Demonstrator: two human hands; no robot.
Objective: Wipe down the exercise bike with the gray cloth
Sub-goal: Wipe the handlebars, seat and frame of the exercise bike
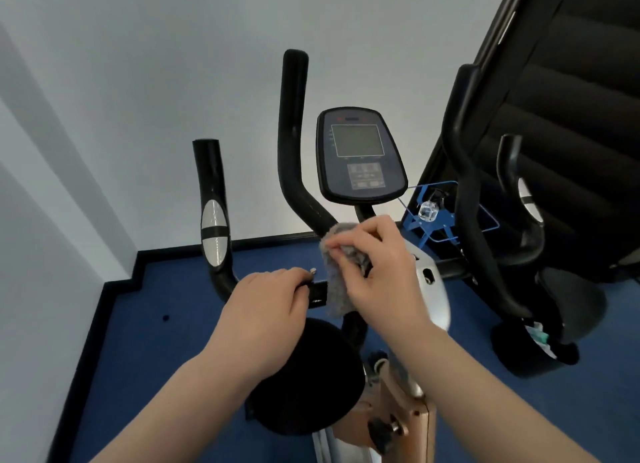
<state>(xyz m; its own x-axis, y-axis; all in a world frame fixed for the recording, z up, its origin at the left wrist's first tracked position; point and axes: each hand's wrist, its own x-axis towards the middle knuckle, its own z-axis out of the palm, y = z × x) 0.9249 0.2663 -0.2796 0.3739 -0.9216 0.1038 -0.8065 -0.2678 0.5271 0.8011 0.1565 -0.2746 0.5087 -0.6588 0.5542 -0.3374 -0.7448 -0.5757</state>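
The exercise bike [360, 157] fills the middle of the head view, with a dark console, black curved handlebars and a black round seat [308, 379] below. My right hand [377, 268] is shut on the gray cloth [337, 286], pressing it against the base of the inner left handlebar [294, 143] near the console post. The cloth hangs down under my fingers. My left hand [266, 306] grips the horizontal handlebar bar just left of the cloth. The outer left grip [213, 216] with silver pads stands free.
A blue wire rack [433, 220] holding a clear bottle stands behind the bike. A large black machine [561, 98] rises at the right, with a black bin [533, 351] at its foot. White walls meet at the left; the floor is blue carpet [166, 324].
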